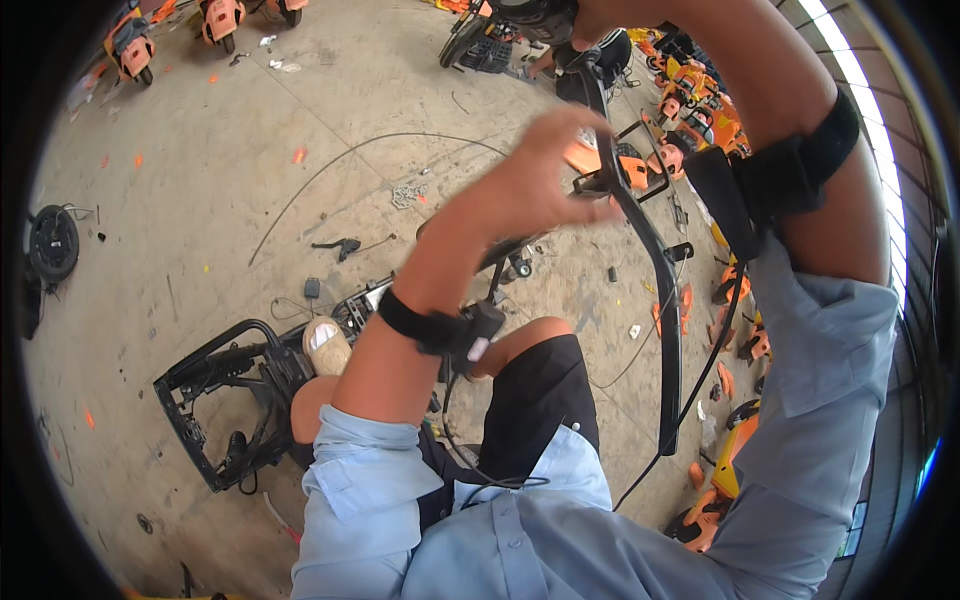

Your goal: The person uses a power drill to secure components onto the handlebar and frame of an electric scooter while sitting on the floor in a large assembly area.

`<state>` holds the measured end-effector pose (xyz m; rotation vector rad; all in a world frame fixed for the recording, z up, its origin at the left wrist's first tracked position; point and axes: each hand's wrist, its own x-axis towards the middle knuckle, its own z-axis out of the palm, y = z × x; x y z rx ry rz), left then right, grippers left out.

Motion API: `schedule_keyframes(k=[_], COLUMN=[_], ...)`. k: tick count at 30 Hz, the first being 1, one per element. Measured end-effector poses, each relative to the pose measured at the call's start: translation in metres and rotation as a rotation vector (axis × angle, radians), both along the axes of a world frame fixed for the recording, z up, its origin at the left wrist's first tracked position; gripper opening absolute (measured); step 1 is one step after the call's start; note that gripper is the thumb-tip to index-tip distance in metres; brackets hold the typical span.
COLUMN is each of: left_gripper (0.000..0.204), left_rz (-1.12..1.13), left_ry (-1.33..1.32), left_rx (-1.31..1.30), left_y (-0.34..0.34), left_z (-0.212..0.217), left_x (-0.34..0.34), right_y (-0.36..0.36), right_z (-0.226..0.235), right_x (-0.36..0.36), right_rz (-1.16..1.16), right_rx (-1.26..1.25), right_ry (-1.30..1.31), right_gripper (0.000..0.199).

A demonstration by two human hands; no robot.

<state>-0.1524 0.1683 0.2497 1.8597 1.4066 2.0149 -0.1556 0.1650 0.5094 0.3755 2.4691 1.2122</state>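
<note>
Left hand: the left hand (545, 170) is closed around the top of a long black bar (655, 270), held up in the air.
Right hand: it is up past the top edge, so I cannot tell what it does.
Black bar: it hangs down between the arms, with a thin black cable (700, 380) beside it.
Done: the bar looks lifted free.
Left: a black frame (215, 400) lies on the floor by the shoe (327, 345), with orange parts (720, 480) on the right.

black curved bar (655, 270) in the left hand (545, 175) | orange part (585, 157) at the fingers | black wrist strap (435, 325) below | light blue sleeve (365, 465) | grey floor (220, 170) beneath
</note>
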Motion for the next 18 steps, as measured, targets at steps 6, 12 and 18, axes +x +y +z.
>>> schedule_keyframes(k=[6, 12, 18], left_gripper=[0.057, 0.053, 0.043], left_rz=[0.077, 0.245, -0.506], left_ry=[0.164, 0.127, -0.374], left_rx=[0.167, 0.080, -0.374], left_y=[0.036, 0.056, 0.000], left_z=[-0.012, -0.019, 0.019], left_x=[0.106, 0.146, 0.002], right_y=[0.000, -0.004, 0.049], right_z=[0.005, 0.003, -0.014], right_x=[0.025, 0.032, 0.048], right_rz=[0.025, 0.106, 0.038], right_rx=[-0.146, -0.304, -0.428], right_ry=[0.131, 0.150, 0.250], right_gripper=[0.038, 0.038, 0.037])
